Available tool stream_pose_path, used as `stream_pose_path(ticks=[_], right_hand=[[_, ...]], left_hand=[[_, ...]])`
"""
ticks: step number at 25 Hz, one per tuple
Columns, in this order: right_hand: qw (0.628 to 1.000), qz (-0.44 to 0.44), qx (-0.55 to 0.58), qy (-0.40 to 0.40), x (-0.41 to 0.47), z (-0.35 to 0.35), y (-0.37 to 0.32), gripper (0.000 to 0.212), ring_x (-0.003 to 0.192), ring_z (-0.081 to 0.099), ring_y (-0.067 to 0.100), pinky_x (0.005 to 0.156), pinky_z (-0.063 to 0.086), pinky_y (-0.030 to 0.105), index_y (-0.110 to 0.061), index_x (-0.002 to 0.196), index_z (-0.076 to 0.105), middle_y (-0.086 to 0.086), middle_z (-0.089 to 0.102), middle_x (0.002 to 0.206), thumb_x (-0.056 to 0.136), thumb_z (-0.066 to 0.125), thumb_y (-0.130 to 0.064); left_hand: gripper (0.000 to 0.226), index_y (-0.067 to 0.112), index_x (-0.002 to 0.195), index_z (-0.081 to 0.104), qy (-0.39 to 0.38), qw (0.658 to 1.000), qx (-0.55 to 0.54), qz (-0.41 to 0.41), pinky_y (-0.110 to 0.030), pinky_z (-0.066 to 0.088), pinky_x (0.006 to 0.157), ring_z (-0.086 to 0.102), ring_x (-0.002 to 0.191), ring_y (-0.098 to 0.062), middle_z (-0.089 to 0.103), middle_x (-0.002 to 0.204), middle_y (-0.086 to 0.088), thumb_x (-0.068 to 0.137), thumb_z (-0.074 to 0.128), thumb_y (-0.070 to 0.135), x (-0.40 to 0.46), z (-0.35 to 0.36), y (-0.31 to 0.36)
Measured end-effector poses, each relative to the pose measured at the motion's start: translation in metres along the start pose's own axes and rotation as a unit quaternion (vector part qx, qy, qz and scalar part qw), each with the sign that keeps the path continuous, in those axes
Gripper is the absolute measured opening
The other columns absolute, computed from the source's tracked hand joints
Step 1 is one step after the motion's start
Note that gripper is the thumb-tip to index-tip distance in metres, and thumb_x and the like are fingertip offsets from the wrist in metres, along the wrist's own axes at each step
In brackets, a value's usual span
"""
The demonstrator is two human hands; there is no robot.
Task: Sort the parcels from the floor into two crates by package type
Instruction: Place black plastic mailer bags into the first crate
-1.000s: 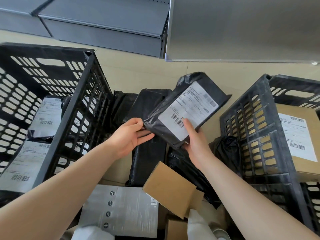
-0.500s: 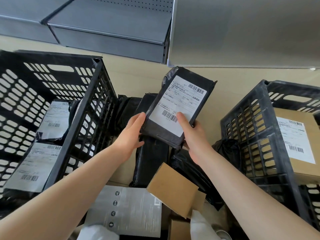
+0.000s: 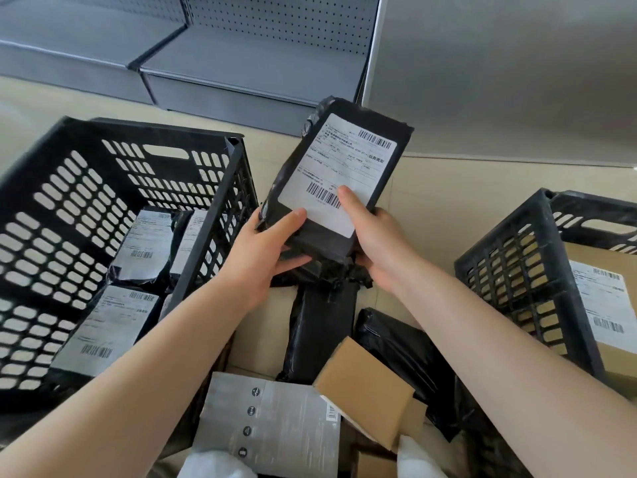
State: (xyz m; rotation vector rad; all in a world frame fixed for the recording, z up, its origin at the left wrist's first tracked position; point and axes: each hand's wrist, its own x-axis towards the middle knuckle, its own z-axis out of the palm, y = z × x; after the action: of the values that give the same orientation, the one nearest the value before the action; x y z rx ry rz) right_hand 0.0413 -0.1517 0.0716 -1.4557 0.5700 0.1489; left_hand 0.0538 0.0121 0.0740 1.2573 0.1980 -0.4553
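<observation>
1. Both hands hold one black bag parcel (image 3: 348,167) up in the air, between the two crates and above the pile on the floor.
2. The left hand (image 3: 265,250) grips its lower left corner: the thumb lies on top by the white label (image 3: 339,170) and the fingers curl under.
3. The right hand (image 3: 375,236) grips the lower right edge, thumb pressed on the label near the barcode, fingers wrapped behind (you cannot see their tips).
4. Half a second ago the parcel was lower and the left hand only touched its side; now it stands more upright and the left thumb has come onto its front.
5. The left crate (image 3: 206,215) holds black bag parcels with labels (image 3: 141,246).
6. The right crate (image 3: 527,270) holds a brown box (image 3: 599,305) with a label.
7. On the floor (image 3: 431,201) lie more black bags (image 3: 320,326), a small brown box (image 3: 365,391) and a grey flat pack (image 3: 275,429), as before
</observation>
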Motion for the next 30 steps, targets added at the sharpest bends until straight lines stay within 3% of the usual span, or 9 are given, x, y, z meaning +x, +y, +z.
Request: stream_pose_path(ticks=[4, 9, 11, 14, 16, 18, 21, 25, 30], right_hand=[[0.998, -0.028, -0.016, -0.054, 0.007, 0.037, -0.022, 0.076, 0.105, 0.071, 0.016, 0.098, 0.054, 0.041, -0.023, 0.126, 0.064, -0.008, 0.075, 0.113, 0.070, 0.067, -0.074], [0.995, -0.042, -0.051, -0.075, 0.012, 0.096, -0.041, 0.106, 0.111, 0.065, 0.020, 0.101, 0.051, 0.044, -0.022, 0.135, 0.056, -0.004, 0.069, 0.122, 0.054, 0.051, -0.090], [0.995, -0.043, -0.044, -0.082, 0.012, 0.116, -0.045, 0.090, 0.113, 0.064, 0.024, 0.102, 0.049, 0.047, -0.022, 0.128, 0.059, 0.001, 0.068, 0.125, 0.072, 0.038, -0.089], [0.998, -0.043, -0.004, -0.053, 0.015, 0.135, -0.036, 0.047, 0.110, 0.062, 0.025, 0.104, 0.047, 0.046, -0.026, 0.101, 0.059, 0.008, 0.066, 0.118, 0.101, 0.027, -0.060], [0.994, -0.063, -0.061, -0.069, 0.013, 0.143, -0.021, 0.033, 0.101, 0.058, 0.016, 0.095, 0.044, 0.033, -0.024, 0.120, 0.058, 0.003, 0.063, 0.115, 0.104, 0.036, -0.043], [0.974, -0.114, -0.161, -0.111, 0.007, 0.152, -0.005, 0.045, 0.116, 0.050, 0.011, 0.096, 0.038, 0.026, -0.023, 0.146, 0.045, -0.001, 0.053, 0.140, 0.103, 0.046, -0.036], [0.940, -0.162, -0.258, -0.151, 0.006, 0.162, 0.016, 0.055, 0.130, 0.044, 0.010, 0.091, 0.032, 0.007, -0.019, 0.153, 0.037, -0.002, 0.038, 0.155, 0.101, 0.051, -0.030], [0.927, -0.167, -0.291, -0.167, 0.009, 0.165, 0.027, 0.057, 0.136, 0.043, 0.018, 0.095, 0.033, 0.022, -0.019, 0.155, 0.034, -0.001, 0.037, 0.155, 0.101, 0.053, -0.025], [0.924, -0.181, -0.295, -0.163, 0.010, 0.161, 0.029, 0.058, 0.137, 0.042, 0.014, 0.098, 0.029, 0.020, -0.024, 0.156, 0.032, -0.006, 0.033, 0.160, 0.102, 0.053, -0.028]], left_hand=[[0.038, 0.021, 0.131, 0.059, 0.029, 0.997, -0.001, 0.069, -0.042, 0.060, 0.084, 0.070, 0.109, -0.021, 0.073, 0.118, -0.002, 0.094, 0.066, 0.022, -0.005, -0.024, 0.023], [0.030, 0.020, 0.127, 0.058, 0.079, 0.989, -0.025, 0.125, -0.042, 0.059, 0.082, 0.070, 0.108, -0.021, 0.074, 0.115, 0.000, 0.097, 0.059, 0.024, 0.000, -0.066, 0.047], [0.028, 0.020, 0.124, 0.060, 0.108, 0.985, -0.031, 0.132, -0.042, 0.060, 0.081, 0.072, 0.104, -0.019, 0.075, 0.108, 0.002, 0.098, 0.057, 0.028, 0.005, -0.087, 0.052], [0.021, 0.023, 0.113, 0.064, 0.153, 0.978, -0.035, 0.139, -0.042, 0.059, 0.083, 0.071, 0.095, -0.017, 0.073, 0.102, 0.004, 0.098, 0.053, 0.033, 0.010, -0.121, 0.054], [0.017, 0.025, 0.104, 0.064, 0.181, 0.972, -0.047, 0.140, -0.040, 0.059, 0.083, 0.070, 0.092, -0.016, 0.074, 0.094, 0.008, 0.098, 0.052, 0.035, 0.012, -0.143, 0.051], [0.016, 0.026, 0.090, 0.062, 0.209, 0.967, -0.057, 0.134, -0.041, 0.058, 0.084, 0.069, 0.085, -0.016, 0.071, 0.080, 0.009, 0.097, 0.052, 0.035, 0.013, -0.161, 0.044], [0.025, 0.025, 0.076, 0.060, 0.239, 0.962, -0.059, 0.115, -0.040, 0.058, 0.080, 0.067, 0.067, -0.010, 0.066, 0.068, 0.009, 0.098, 0.052, 0.034, 0.015, -0.185, 0.026], [0.016, 0.020, 0.093, 0.060, 0.259, 0.961, -0.061, 0.071, -0.033, 0.062, 0.067, 0.069, 0.080, -0.013, 0.069, 0.086, 0.003, 0.097, 0.057, 0.035, 0.022, -0.211, -0.006], [0.027, 0.015, 0.110, 0.060, 0.258, 0.965, -0.041, 0.008, -0.039, 0.058, 0.079, 0.068, 0.100, -0.019, 0.067, 0.113, -0.007, 0.094, 0.062, 0.036, 0.041, -0.230, -0.025]])
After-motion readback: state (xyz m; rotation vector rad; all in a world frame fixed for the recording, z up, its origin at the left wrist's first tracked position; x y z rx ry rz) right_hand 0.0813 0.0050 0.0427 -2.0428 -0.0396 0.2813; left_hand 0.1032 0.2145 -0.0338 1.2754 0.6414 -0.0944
